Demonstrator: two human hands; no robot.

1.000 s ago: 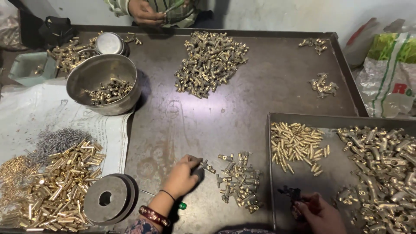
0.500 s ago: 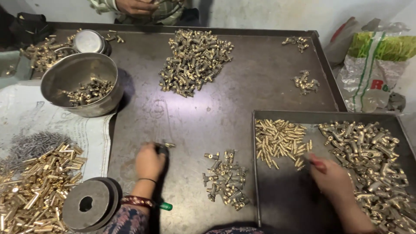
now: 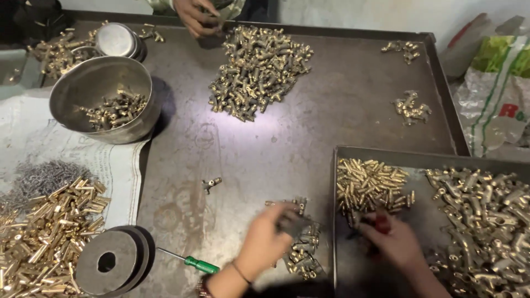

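The left hand is motion-blurred over the small heap of brass fittings, so what its fingers hold cannot be told. Right of that heap, the right hand hides part of the grey metal tray, which the picture's edge cuts off.

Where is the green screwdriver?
In the head view, the green screwdriver lies at the table's near edge, between the round metal discs and the left hand.

Golden brass fittings, green-handled screwdriver (grey steel bowl).
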